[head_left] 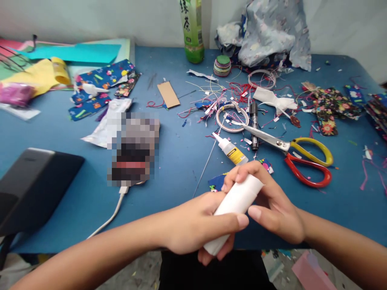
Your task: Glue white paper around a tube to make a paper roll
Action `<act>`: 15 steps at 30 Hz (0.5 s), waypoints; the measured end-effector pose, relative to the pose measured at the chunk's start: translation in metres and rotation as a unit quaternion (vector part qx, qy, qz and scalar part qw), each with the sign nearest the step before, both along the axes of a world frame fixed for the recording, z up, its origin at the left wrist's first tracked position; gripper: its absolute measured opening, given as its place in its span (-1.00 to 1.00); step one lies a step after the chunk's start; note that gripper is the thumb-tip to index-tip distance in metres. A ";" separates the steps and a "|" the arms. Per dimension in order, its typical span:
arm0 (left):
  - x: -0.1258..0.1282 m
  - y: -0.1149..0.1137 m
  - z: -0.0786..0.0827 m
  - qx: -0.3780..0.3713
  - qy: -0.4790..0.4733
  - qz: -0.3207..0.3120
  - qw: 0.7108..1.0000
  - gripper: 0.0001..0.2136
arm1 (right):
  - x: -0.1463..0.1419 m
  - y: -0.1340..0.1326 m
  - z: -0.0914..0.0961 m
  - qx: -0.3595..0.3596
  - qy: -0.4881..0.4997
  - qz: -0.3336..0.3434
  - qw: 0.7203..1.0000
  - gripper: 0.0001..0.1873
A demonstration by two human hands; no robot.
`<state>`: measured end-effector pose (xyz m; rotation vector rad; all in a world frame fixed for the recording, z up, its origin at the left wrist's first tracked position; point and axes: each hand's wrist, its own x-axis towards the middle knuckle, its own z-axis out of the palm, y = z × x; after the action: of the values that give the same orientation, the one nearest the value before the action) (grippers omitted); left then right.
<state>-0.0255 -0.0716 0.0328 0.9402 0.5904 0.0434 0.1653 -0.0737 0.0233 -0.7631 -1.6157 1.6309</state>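
Note:
A white paper roll is held slantwise above the table's front edge, its upper end toward the right. My left hand is closed round the lower part, with the thumb along the front and fingertips showing beneath. My right hand curls round the upper end, fingers behind it and thumb at its right side. Just beyond the hands lie a small glue bottle with a yellow label and a scrap of blue patterned cloth, partly hidden. Scissors with one red and one yellow handle lie open to the right.
A black marker, tape rolls and tangled thread scraps lie mid-table. A green bottle stands at the back beside crumpled cloth. Leftward are a blurred-out phone on a white cable and a black device.

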 end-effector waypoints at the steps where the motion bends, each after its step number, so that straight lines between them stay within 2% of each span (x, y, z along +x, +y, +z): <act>1: 0.000 0.001 0.001 0.001 0.004 0.004 1.000 -0.61 | 0.001 0.001 0.001 0.006 -0.007 0.001 1.000 -0.71; 5: 0.001 0.002 0.003 0.040 0.048 0.016 0.998 -0.68 | 0.002 0.004 -0.002 0.023 -0.027 -0.006 0.999 -0.69; 9: 0.002 0.000 0.001 0.089 0.095 0.017 0.991 -0.70 | -0.001 0.002 -0.008 -0.007 -0.015 -0.022 1.000 -0.68; 15: 0.005 -0.002 -0.003 0.155 0.120 0.012 0.980 -0.63 | -0.007 0.000 -0.014 -0.045 0.026 -0.045 0.998 -0.70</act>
<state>-0.0203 -0.0738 0.0300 1.2519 0.8350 0.0456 0.1579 -0.0742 0.0089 -0.8201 -1.4582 1.6548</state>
